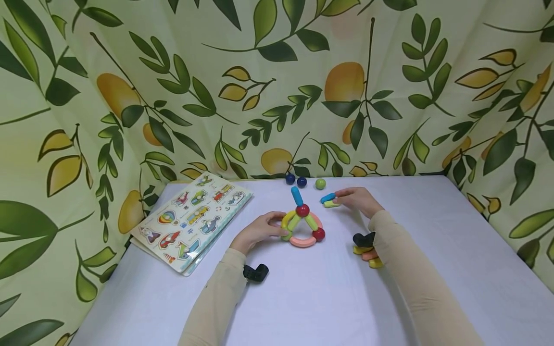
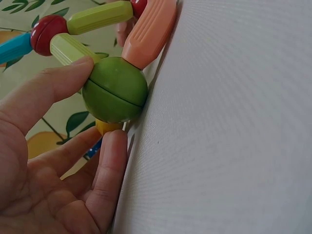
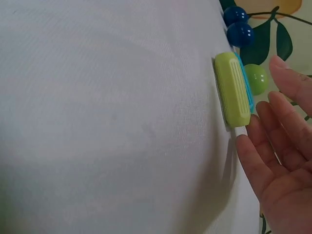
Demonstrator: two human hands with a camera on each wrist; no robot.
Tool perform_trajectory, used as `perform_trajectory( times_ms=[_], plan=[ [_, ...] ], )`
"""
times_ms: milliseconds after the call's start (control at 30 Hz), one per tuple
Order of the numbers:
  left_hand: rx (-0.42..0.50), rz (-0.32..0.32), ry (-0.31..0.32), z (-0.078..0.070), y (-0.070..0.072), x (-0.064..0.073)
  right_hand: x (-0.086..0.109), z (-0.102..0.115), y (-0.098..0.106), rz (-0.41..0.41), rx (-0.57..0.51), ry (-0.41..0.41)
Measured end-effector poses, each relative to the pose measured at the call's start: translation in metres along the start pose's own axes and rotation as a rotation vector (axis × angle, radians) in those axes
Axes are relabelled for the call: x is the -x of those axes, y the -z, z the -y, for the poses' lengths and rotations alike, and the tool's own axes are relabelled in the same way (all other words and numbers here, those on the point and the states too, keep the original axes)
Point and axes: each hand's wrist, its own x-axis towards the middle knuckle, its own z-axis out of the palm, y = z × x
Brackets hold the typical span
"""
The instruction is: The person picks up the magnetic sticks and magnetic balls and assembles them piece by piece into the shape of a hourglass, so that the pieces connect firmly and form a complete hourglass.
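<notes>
A frame of toy rods and balls (image 1: 303,241) stands mid-table, with a curved ring base, two yellow-green rods rising to a red ball (image 1: 302,210) and a blue rod (image 1: 296,196) on top. My left hand (image 1: 261,230) pinches its green ball (image 2: 115,89) at the lower left corner, thumb above and fingers beneath. To the right, my right hand (image 1: 358,201) reaches toward a loose yellow-green rod (image 3: 232,89) and a blue rod (image 1: 327,197) lying side by side. Its fingers are relaxed, the tips at the rods' near end; whether they touch is hard to tell.
Two dark blue balls (image 1: 296,180) and a light green ball (image 1: 320,183) sit at the table's back edge. Yellow and orange curved pieces (image 1: 370,256) lie partly under the right wrist. A picture board (image 1: 195,221) lies at the left, before a leaf-print curtain (image 1: 173,120).
</notes>
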Motion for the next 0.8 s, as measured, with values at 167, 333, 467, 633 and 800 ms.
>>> perform_trajectory(
  times_ms=[167, 333, 467, 633, 800],
  plan=[
    [-0.003, -0.001, 0.004, 0.000, 0.001, -0.001, 0.000, -0.001, -0.001, 0.012, 0.042, -0.024],
    [-0.004, 0.000, 0.006, 0.000, 0.000, -0.001, -0.003, -0.002, -0.004, 0.040, 0.086, -0.014],
    [-0.003, 0.000, 0.007, -0.001, 0.000, 0.001, -0.002, 0.000, -0.008, 0.040, 0.147, 0.016],
    [0.000, 0.001, -0.001, -0.001, 0.000, 0.001, 0.001, 0.006, -0.013, 0.018, 0.219, 0.035],
    [0.004, 0.002, 0.002, -0.001, 0.000, 0.001, 0.006, 0.010, -0.020, 0.059, 0.220, 0.030]
  ],
)
